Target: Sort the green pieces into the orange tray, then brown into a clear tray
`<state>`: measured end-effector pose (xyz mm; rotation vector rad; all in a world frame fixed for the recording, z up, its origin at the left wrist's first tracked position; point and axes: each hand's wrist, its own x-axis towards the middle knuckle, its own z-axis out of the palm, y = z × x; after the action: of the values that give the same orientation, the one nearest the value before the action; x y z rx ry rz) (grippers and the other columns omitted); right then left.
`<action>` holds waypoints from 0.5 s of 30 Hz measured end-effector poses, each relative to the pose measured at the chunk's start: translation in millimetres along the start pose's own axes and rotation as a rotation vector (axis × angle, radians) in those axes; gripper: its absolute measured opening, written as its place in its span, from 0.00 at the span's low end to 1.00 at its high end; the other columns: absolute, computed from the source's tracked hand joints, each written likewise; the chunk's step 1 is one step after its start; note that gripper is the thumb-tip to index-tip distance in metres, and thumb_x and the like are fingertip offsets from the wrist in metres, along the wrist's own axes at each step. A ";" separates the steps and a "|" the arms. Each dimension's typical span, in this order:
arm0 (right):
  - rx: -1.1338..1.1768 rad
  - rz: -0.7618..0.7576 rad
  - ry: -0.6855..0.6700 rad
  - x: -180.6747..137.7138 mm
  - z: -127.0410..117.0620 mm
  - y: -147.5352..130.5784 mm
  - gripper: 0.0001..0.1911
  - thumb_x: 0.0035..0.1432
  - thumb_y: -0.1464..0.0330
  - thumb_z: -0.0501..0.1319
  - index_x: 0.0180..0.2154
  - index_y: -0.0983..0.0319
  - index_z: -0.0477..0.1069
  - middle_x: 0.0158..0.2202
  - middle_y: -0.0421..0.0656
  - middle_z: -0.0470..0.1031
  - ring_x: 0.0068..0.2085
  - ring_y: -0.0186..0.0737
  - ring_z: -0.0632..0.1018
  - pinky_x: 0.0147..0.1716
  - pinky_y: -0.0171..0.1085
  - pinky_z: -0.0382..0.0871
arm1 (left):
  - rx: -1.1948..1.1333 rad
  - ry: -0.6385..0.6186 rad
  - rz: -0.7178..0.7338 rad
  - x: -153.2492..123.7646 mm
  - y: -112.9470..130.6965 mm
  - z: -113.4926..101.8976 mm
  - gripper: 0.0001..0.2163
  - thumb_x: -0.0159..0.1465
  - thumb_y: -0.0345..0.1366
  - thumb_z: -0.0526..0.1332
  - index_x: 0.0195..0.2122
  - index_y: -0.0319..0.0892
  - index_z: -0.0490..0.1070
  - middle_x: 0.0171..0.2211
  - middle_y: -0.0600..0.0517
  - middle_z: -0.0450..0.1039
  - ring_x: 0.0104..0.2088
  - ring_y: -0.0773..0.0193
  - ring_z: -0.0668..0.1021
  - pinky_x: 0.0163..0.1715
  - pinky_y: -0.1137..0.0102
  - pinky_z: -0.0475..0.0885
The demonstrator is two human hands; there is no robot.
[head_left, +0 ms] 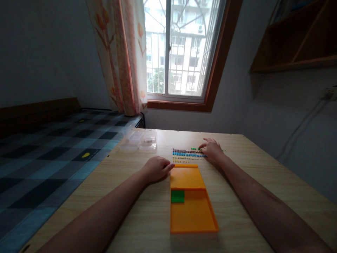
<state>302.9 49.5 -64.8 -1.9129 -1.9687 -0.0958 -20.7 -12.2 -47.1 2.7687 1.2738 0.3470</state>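
Note:
My right hand (212,149) reaches over the far right end of several rows of tiny pieces. Its bent fingertips are at a small green block (199,148), and the exact contact is partly hidden. Beside the rows' near-left side, my left hand (156,169) rests on the table with loosely bent fingers, its fingertips touching the far left corner of an orange tray (194,230). Inside that tray, a green ridged piece (177,196) lies against the left wall, just below the divider. Brown, blue (181,154), pale and yellow pieces (180,161) form the rows.
Clear plastic boxes (143,140) stand at the table's far left. A bed with a checked cover (65,158) adjoins the left edge. Behind the wooden table (263,182) are a curtain (126,52) and a window; a wall shelf (295,42) hangs at right.

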 end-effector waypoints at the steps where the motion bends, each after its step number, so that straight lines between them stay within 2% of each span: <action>1: -0.002 -0.001 0.001 -0.2 0.0 0.1 0.12 0.57 0.67 0.62 0.39 0.53 0.84 0.63 0.44 0.68 0.64 0.52 0.62 0.63 0.49 0.51 | 0.001 0.001 0.002 0.0 0.1 -0.1 0.24 0.70 0.49 0.48 0.25 0.44 0.74 0.27 0.49 0.77 0.28 0.62 0.73 0.27 0.68 0.54; 5: -0.007 0.011 0.015 0.1 0.5 1.3 0.12 0.57 0.68 0.61 0.39 0.54 0.84 0.63 0.45 0.67 0.65 0.52 0.62 0.64 0.50 0.51 | -0.002 0.001 -0.003 -0.2 0.3 0.2 0.24 0.70 0.49 0.49 0.24 0.44 0.74 0.26 0.49 0.77 0.27 0.62 0.73 0.27 0.68 0.54; 15: 0.031 0.011 0.006 7.8 14.6 1.1 0.13 0.59 0.61 0.62 0.41 0.53 0.83 0.62 0.45 0.69 0.63 0.50 0.66 0.62 0.47 0.56 | 0.004 0.010 0.006 -0.9 0.6 0.5 0.24 0.70 0.49 0.48 0.24 0.43 0.73 0.26 0.49 0.76 0.27 0.63 0.72 0.27 0.68 0.54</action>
<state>300.7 61.5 -76.0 -1.9015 -1.9451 -0.0675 -20.7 -13.3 -47.6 2.7777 1.2703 0.3601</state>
